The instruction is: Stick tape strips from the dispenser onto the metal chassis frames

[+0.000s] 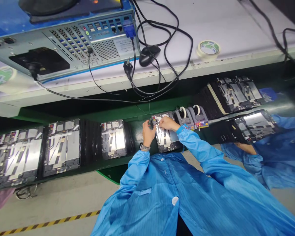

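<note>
In front of me lies an opened tablet (169,139) with its silver and black insides facing up. My left hand (148,133), with a watch on the wrist, is over its upper left edge. The fingers are curled around a small dark part (151,124). My right hand (169,123) is closed in a pinch over the tablet's upper middle, close to the left fingertips. What it pinches is too small to make out. Two grey tape dispensers (190,119) with white rolls stand just right of the tablet.
More opened tablets (113,139) lie in rows along the green bench (137,129). A co-worker's sleeve (272,160) is at the right, by another tablet (257,124). Above, a white shelf (223,19) carries a computer case (100,39), black cables (191,42), a mouse (148,55) and a tape roll (208,48).
</note>
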### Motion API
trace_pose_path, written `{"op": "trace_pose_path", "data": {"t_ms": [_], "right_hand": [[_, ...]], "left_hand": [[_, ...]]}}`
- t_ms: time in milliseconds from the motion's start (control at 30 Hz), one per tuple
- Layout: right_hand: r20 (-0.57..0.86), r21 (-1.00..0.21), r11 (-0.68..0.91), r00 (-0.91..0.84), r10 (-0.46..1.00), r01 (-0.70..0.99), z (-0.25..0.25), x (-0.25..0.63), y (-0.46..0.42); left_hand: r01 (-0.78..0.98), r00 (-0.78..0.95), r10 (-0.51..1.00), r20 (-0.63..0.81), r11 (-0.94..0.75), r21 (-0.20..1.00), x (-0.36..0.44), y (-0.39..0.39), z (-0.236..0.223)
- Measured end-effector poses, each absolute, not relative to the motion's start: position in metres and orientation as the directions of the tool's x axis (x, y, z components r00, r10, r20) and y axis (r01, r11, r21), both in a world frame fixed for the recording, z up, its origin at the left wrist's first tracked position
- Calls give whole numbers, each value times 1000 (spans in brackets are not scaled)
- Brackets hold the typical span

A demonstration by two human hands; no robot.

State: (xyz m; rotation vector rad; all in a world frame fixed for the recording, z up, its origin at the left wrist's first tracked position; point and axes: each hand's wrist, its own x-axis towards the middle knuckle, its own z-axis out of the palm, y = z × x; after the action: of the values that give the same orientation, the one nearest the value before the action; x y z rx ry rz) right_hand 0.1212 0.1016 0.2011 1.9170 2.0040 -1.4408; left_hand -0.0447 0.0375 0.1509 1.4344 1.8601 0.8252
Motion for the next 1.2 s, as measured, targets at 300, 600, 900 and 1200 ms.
{"op": "trace_pose_path", "data": {"t_ms": [300, 600, 900, 1200], "right_hand": [[-591, -553, -132, -275, 759, 822, 207, 119, 104], [-617, -584, -228, -243, 749, 779, 231, 131, 105], [-595, -738, -392, -256, 762, 549, 208, 158, 98], [-566, -757, -415, -190, 802, 504, 184, 170, 92]], "left_hand": [[796, -173, 972, -159, 233, 559, -22, 41, 187], [514, -181, 954, -240, 300, 803, -37, 48, 158], [347, -288, 947, -144, 243, 906, -50, 15, 154], [759, 496, 866, 59, -466, 455, -6, -36, 190]]}}
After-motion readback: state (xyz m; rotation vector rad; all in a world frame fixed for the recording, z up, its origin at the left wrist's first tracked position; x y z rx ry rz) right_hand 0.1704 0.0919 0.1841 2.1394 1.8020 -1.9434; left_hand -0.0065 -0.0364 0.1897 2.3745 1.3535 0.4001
